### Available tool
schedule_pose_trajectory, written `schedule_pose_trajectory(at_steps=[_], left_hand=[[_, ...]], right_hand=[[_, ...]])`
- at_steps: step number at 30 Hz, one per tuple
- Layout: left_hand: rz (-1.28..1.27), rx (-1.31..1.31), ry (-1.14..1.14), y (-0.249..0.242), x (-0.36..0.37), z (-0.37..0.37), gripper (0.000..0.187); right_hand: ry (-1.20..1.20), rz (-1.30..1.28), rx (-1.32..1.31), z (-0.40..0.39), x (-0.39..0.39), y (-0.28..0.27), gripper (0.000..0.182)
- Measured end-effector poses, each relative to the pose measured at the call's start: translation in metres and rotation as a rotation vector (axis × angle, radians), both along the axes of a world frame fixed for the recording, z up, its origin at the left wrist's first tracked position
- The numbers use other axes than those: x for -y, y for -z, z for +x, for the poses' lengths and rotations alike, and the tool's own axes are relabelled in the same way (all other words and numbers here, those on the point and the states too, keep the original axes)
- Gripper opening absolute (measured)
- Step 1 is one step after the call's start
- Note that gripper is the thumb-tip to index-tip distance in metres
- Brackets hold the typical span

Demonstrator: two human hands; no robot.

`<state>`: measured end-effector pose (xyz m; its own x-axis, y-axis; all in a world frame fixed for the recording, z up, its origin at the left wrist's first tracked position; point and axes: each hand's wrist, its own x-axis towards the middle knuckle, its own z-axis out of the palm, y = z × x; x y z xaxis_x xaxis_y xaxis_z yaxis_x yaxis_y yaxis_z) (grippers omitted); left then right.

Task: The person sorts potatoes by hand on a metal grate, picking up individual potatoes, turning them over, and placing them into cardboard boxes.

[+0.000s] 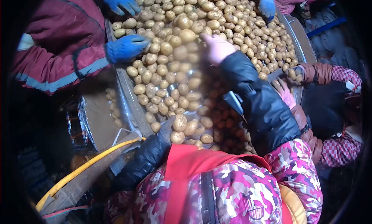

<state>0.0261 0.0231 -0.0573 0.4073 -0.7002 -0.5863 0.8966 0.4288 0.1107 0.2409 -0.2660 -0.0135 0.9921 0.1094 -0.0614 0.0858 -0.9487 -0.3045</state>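
Potatoes cover the sloping table in front of me. Over the middle of the pile, my right hand, in a pinkish glove, reaches out from a dark sleeve. Its fingers are blurred but look spread against the potatoes, with no potato visibly gripped. Several potatoes beside it are smeared by motion. My left hand, in a greyish glove, lies low at the near left edge. Its fingers look stretched along the side of a potato and touch it; part of the hand is hidden. A shadowed patch of potatoes lies under my right arm.
At the left, a co-worker's blue-gloved hand touches the pile. Another blue glove is at the far right. A co-worker's hands work at the right edge. A yellow hose runs along the lower left. The table's side rail borders the potatoes.
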Motion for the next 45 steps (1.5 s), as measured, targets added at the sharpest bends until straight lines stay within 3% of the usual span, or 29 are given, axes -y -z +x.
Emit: schedule_pose_trajectory(at_steps=[1, 3, 5, 7, 9, 11, 12, 14, 15, 16, 18, 21, 22, 24, 27, 28, 29, 31, 32, 33, 34, 35, 37, 38, 39, 40, 43, 44, 45], left_hand=[[0.041, -0.018, 0.013, -0.001, 0.000, 0.001, 0.071], [0.128, -0.025, -0.011, 0.013, 0.001, 0.001, 0.070], [0.225, -0.022, -0.075, 0.055, 0.004, -0.010, 0.071], [0.233, 0.190, 0.052, -0.019, 0.009, 0.009, 0.057], [0.162, 0.303, 0.121, 0.001, 0.009, 0.015, 0.065], [0.028, 0.100, -0.021, 0.003, 0.012, 0.002, 0.075], [0.007, 0.120, -0.034, 0.009, 0.012, 0.000, 0.079], [-0.036, 0.160, -0.061, 0.021, 0.011, -0.002, 0.086], [-0.101, 0.107, -0.098, 0.024, 0.011, -0.002, 0.086], [-0.166, 0.052, -0.133, 0.026, 0.010, -0.002, 0.086], [-0.182, -0.030, -0.162, 0.022, 0.014, -0.003, 0.086], [-0.254, 0.058, -0.211, 0.017, 0.015, -0.013, 0.086], [-0.188, 0.154, -0.158, -0.010, 0.017, -0.021, 0.086], [-0.221, 0.123, -0.263, -0.021, 0.019, -0.028, 0.076], [-0.129, 0.171, -0.254, 0.004, 0.003, -0.023, 0.065], [-0.127, 0.192, -0.206, -0.001, 0.002, -0.025, 0.063], [-0.124, 0.209, -0.161, -0.003, 0.002, -0.027, 0.060], [-0.189, 0.069, -0.072, 0.036, -0.012, -0.024, 0.083], [-0.163, 0.170, -0.091, 0.044, -0.021, -0.029, 0.083], [-0.130, 0.284, -0.114, 0.058, -0.033, -0.029, 0.083], [-0.264, 0.208, -0.176, 0.042, -0.043, -0.036, 0.054], [-0.189, 0.344, -0.227, 0.037, -0.050, -0.046, 0.052], [0.056, 0.635, -0.333, 0.035, -0.064, -0.067, 0.046], [0.065, 0.633, -0.383, 0.033, -0.068, -0.073, 0.043], [-0.146, 0.421, -0.461, 0.028, -0.072, -0.079, 0.048], [-0.188, 0.374, -0.539, 0.035, -0.083, -0.077, 0.050], [-0.100, 0.357, -0.662, 0.045, -0.128, -0.080, 0.051], [-0.067, 0.367, -0.707, 0.045, -0.147, -0.081, 0.052], [-0.040, 0.384, -0.753, 0.045, -0.166, -0.079, 0.053]], right_hand=[[-0.035, -0.237, -0.081, 0.007, -0.013, 0.008, 0.042], [-0.052, -0.417, -0.027, 0.011, -0.031, 0.028, 0.036], [-0.092, -0.401, -0.052, -0.001, -0.029, 0.020, 0.032], [-0.084, -0.371, -0.057, -0.014, -0.015, 0.027, 0.035], [-0.014, -0.180, -0.042, -0.046, 0.008, 0.013, 0.045], [0.100, 0.461, -0.261, -0.081, 0.035, 0.011, 0.059], [0.073, 0.892, -0.301, -0.097, 0.045, 0.038, 0.073], [0.078, 0.925, -0.343, -0.148, 0.038, 0.021, 0.071], [0.003, 0.809, -0.187, -0.171, 0.034, 0.034, 0.066], [0.100, 0.931, -0.379, -0.197, 0.015, 0.010, 0.068], [-0.009, 0.744, -0.215, -0.234, -0.012, 0.007, 0.071], [-0.235, 0.696, -0.108, -0.262, -0.043, 0.003, 0.069], [-0.141, 0.775, -0.333, -0.263, -0.046, -0.006, 0.069], [-0.291, 0.697, -0.095, -0.260, -0.043, -0.003, 0.068], [0.124, 0.831, -0.399, -0.231, -0.059, 0.007, 0.057], [-0.195, 0.666, -0.210, -0.233, -0.058, 0.012, 0.057], [-0.344, 0.622, -0.179, -0.232, -0.061, 0.017, 0.056], [-0.637, 0.556, -0.099, -0.231, -0.066, 0.026, 0.054], [-0.655, 0.575, -0.120, -0.239, -0.072, 0.010, 0.052], [-0.571, 0.655, -0.203, -0.239, -0.083, 0.007, 0.049], [-0.480, 0.736, -0.278, -0.240, -0.095, 0.005, 0.047], [-0.272, 0.866, -0.434, -0.241, -0.105, 0.008, 0.045], [-0.103, 1.206, -0.434, -0.242, -0.104, 0.054, 0.044], [-0.120, 1.337, -0.487, -0.241, -0.105, 0.048, 0.044], [-0.125, 1.465, -0.533, -0.241, -0.104, 0.039, 0.043], [0.020, 1.552, -0.604, -0.238, -0.108, 0.032, 0.040], [0.105, 1.874, -0.859, -0.228, -0.089, 0.056, 0.042], [0.261, 1.807, -0.727, -0.232, -0.085, 0.057, 0.045], [0.216, 1.913, -0.885, -0.231, -0.075, 0.054, 0.046]])
